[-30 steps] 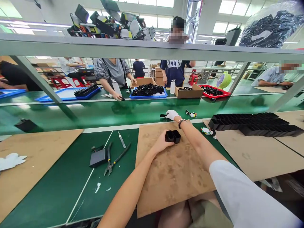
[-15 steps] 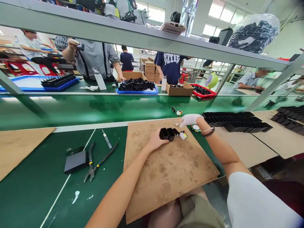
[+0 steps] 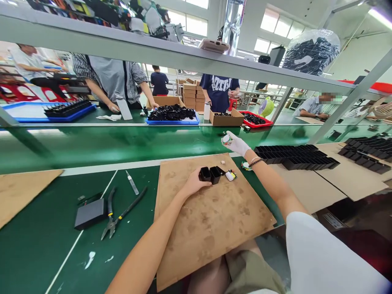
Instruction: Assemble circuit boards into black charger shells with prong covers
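My left hand (image 3: pixel 194 183) is closed around a pair of small black open-topped plastic cases (image 3: pixel 210 175), held on the brown cardboard sheet (image 3: pixel 208 228). Right beside them on the cardboard lies a small circuit board assembly (image 3: pixel 230 175) with white and yellow parts and a black piece. In a white glove, my right hand (image 3: pixel 239 145) reaches over the green belt, its fingers pinching a similar small circuit board assembly (image 3: pixel 226 140) with a white face and green and red bits. Another green and white assembly (image 3: pixel 246 166) lies below my right wrist.
Cutting pliers (image 3: pixel 112 222), a flat black box (image 3: pixel 90 214) and a thin blade tool (image 3: pixel 132 182) lie at left. Rows of black cases (image 3: pixel 294 157) stand at right. A metal shelf (image 3: pixel 171 47) crosses overhead. Co-workers sit or stand beyond the green belt (image 3: pixel 171 141).
My right hand has moved from the cardboard's far edge out over the belt and taken hold of the assembly there. My left hand still holds the cases. The view has shifted slightly.
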Demonstrator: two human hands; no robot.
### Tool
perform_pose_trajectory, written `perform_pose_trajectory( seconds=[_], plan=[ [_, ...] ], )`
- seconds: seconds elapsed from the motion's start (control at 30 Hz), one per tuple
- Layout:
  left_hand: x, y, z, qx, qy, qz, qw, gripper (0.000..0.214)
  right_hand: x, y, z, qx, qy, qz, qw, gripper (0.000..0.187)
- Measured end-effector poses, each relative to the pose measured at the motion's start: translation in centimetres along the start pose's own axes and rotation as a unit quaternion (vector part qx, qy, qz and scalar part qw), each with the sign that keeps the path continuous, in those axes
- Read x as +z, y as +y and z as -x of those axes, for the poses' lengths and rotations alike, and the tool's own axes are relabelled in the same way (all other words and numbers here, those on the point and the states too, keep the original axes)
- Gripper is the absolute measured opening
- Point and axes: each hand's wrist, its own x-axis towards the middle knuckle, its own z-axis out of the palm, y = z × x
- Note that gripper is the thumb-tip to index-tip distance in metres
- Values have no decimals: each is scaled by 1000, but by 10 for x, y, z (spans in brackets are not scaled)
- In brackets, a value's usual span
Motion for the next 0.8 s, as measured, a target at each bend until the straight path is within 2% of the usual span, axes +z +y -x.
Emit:
perform_pose_trajectory(
  seconds=[0.1, 0.2, 0.27, 0.37, 0.47, 0.57, 0.63, 0.7, 0.8],
  plan=[
    [3, 6, 2, 28, 83, 3, 996, 60, -7, 9, 43, -7, -23, -139, 990, 25],
    [8, 25, 15, 70, 171, -13, 983, 60, -11, 29, 88, 19, -73, -229, 971, 25],
    [17, 42, 28, 113, 180, -35, 977, 58, -13, 42, 109, 50, -110, -260, 958, 29],
    [38, 64, 48, 164, 98, -51, 980, 57, -14, 53, 124, 85, -139, -300, 940, 32],
    [57, 69, 62, 119, -1, -17, 993, 64, -11, 54, 128, 106, -146, -353, 918, 27],
    [67, 63, 68, 74, -50, 13, 996, 61, -6, 54, 134, 98, -155, -394, 901, 14],
    [69, 58, 69, 65, -69, 32, 995, 60, -2, 55, 140, 72, -146, -389, 907, 13],
    [67, 54, 68, 64, -80, 44, 994, 60, 1, 57, 146, 34, -124, -357, 925, 20],
    [65, 52, 65, 67, -75, 37, 994, 60, 5, 57, 156, -65, -75, -260, 960, 30]
  ],
)
